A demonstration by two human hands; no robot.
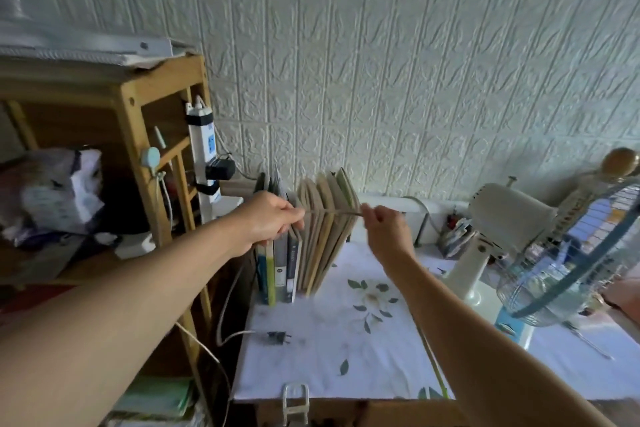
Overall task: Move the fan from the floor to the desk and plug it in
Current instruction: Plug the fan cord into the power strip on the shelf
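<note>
Fan (540, 246) is already standing on the desk (346, 367) at its right side, its white motor housing and blue-rimmed wire cage facing right, partly running out of view. Desk is wearing a white floral cloth and is sitting against the embossed wall. Shelf (114, 149), a wooden unit, is standing just left of the desk, carrying a white power strip (202, 156) mounted upright on its side with a black adapter plugged in. Books (308, 239) are standing in a row at the desk's back left, some leaning. Both arms are reaching over the desk: the left hand (268, 218) and the right hand (382, 225) are each pinching an end of a thin cord (332, 212), stretching it taut in front of the books. Plug (277, 338), black with two prongs, is lying loose on the cloth near the desk's left edge, its pale cable trailing off toward the shelf.
</note>
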